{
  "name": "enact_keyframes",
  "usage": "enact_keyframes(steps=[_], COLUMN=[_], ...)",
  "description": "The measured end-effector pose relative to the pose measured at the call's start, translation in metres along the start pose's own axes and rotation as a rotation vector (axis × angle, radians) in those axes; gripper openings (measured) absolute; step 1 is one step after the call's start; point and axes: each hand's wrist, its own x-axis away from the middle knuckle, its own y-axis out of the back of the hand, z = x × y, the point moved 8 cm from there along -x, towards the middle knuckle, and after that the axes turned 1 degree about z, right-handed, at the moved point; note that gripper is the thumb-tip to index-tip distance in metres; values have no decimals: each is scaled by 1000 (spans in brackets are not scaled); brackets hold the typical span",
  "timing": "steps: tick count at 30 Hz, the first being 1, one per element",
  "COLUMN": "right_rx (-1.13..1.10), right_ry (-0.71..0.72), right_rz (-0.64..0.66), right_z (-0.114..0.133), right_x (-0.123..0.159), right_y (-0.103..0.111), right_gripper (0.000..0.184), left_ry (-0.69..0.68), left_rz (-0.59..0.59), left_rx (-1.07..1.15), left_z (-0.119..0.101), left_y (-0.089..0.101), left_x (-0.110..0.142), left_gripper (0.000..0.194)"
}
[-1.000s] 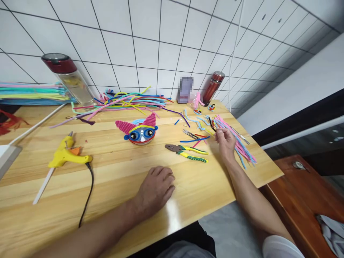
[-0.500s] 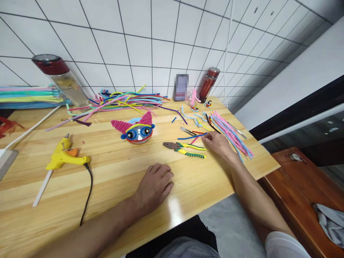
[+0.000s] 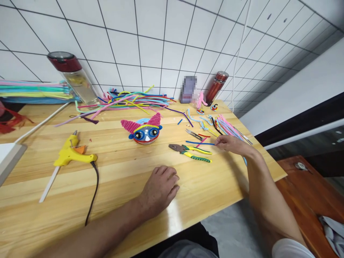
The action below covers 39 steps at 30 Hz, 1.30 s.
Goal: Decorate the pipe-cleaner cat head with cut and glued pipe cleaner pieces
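Observation:
My right hand (image 3: 228, 144) pinches the right end of a blue pipe cleaner (image 3: 200, 143), which lies level over a short pink piece. Palm down on the table, my left hand (image 3: 162, 188) rests with loosely bent fingers and holds nothing. Between the hands lie pliers (image 3: 185, 150) with yellow and green handles. Small thread snips (image 3: 194, 134) and a short red piece (image 3: 204, 135) sit just behind the blue one. Farther left stands a pipe-cleaner animal face (image 3: 146, 134) with pink ears and goggle-like blue eyes.
A yellow glue gun (image 3: 72, 152) with its black cord lies at left. Along the wall are a glass bottle (image 3: 80, 84), a heap of pipe cleaners (image 3: 134, 100), a phone (image 3: 188, 89) and a red flask (image 3: 217, 87). Pink and blue pipe cleaners (image 3: 228, 126) lie at right.
The view has swung slightly left. My right hand has lifted a little, fingertips at the blue pipe cleaner's end, and that pipe cleaner has shifted nearer the pliers. My left hand stays put.

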Motion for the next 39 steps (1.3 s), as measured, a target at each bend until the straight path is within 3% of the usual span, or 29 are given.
enact_keyframes(steps=[3, 7, 11, 19, 23, 27, 31, 35, 39], right_rx=[-160, -183, -334, -582, -530, -372, -212, -94, -54], right_ry=[-7, 17, 114, 284, 353, 430, 586, 876, 935], right_rz=[10, -66, -129, 128, 248, 273, 121, -132, -207], right_z=[6, 20, 46, 119, 142, 152, 161, 174, 175], right_x=[-2, -6, 3, 36, 47, 54, 56, 66, 68], right_y=[-2, -7, -15, -70, -97, -114, -119, -122, -131], right_gripper=[25, 22, 19, 30, 30, 22, 16, 5, 10], left_ry=[8, 43, 85, 211, 287, 326, 351, 403, 402], left_rz=[-33, -99, -171, -278, -278, -264, -338, -420, -476], left_rx=[59, 149, 253, 447, 546, 581, 582, 562, 535], left_z=[2, 8, 14, 25, 29, 31, 35, 41, 44], left_y=[2, 7, 14, 27, 26, 25, 26, 23, 18], left_x=[0, 1, 1, 4, 5, 3, 3, 5, 4], left_gripper=[8, 11, 11, 16, 29, 15, 22, 18, 15])
